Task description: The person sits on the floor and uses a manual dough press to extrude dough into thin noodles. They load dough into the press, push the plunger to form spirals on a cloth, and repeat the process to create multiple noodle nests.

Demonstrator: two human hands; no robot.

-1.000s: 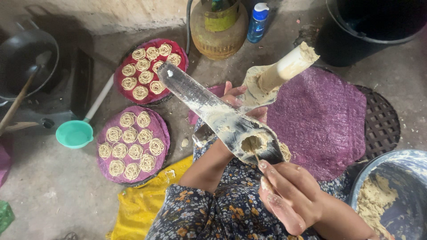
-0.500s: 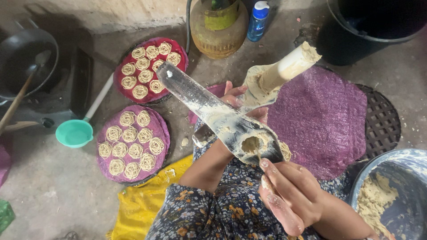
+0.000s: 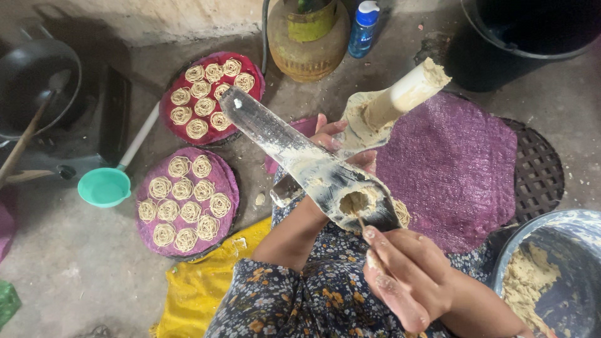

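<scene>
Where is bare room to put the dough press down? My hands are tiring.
The big purple mat at the right is bare. Bare floor lies below the green cup. The red tray and purple tray are crowded with noodle coils.

Left hand [image 3: 338, 141]: raised in front of the torso, palm up, fingers spread and partly hidden. Left forearm bare, angled upward from the elbow. Right hand [image 3: 410, 275]: low and close to the camera, fingers curled together, index finger [image 3: 370, 236] extended forward, fingertips dough-smeared.
</scene>
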